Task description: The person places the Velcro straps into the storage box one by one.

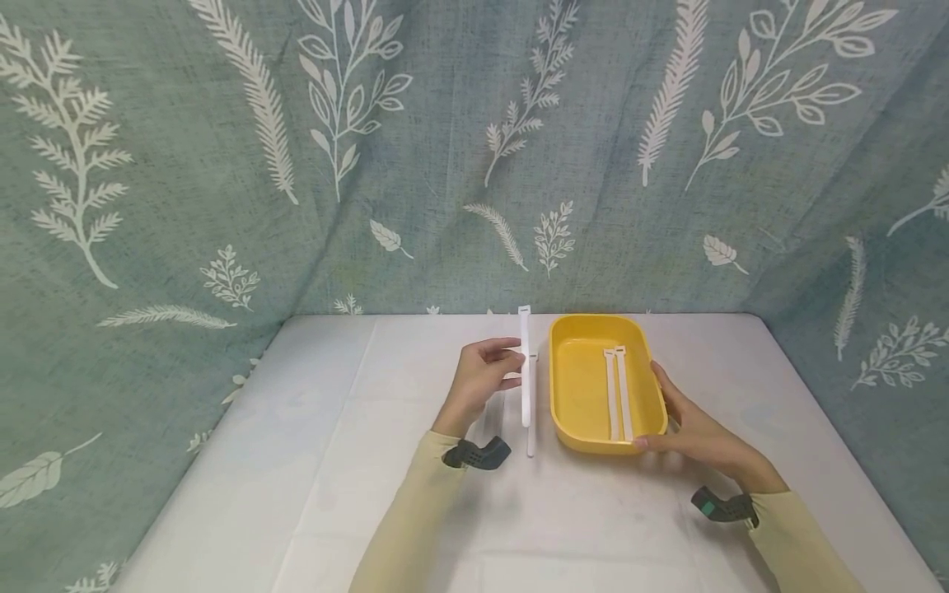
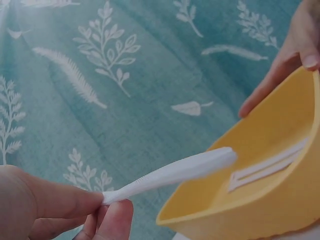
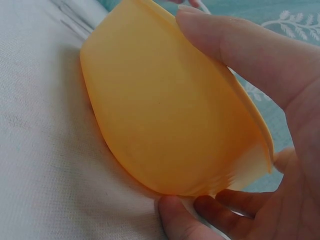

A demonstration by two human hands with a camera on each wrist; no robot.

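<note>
In the head view my left hand [image 1: 482,375] pinches a white cable tie [image 1: 525,395] between thumb and fingers, its slotted head pointing away from me. The left wrist view shows the tie's free end stretching toward a yellow tray [image 2: 190,205], above the near rim. Another white cable tie [image 1: 530,445] lies on the table, partly hidden behind the held one. Two more white cable ties [image 1: 624,395] lie side by side inside the tray. My right hand [image 1: 693,428] grips the tray's right side, thumb at the rim and fingers around the outer wall [image 3: 165,100].
A white cloth [image 1: 593,527] covers the table beneath both hands. Behind and beside it hangs a blue-green leaf-patterned curtain [image 1: 445,165]. Dark bands with small devices [image 1: 478,453] sit on both wrists.
</note>
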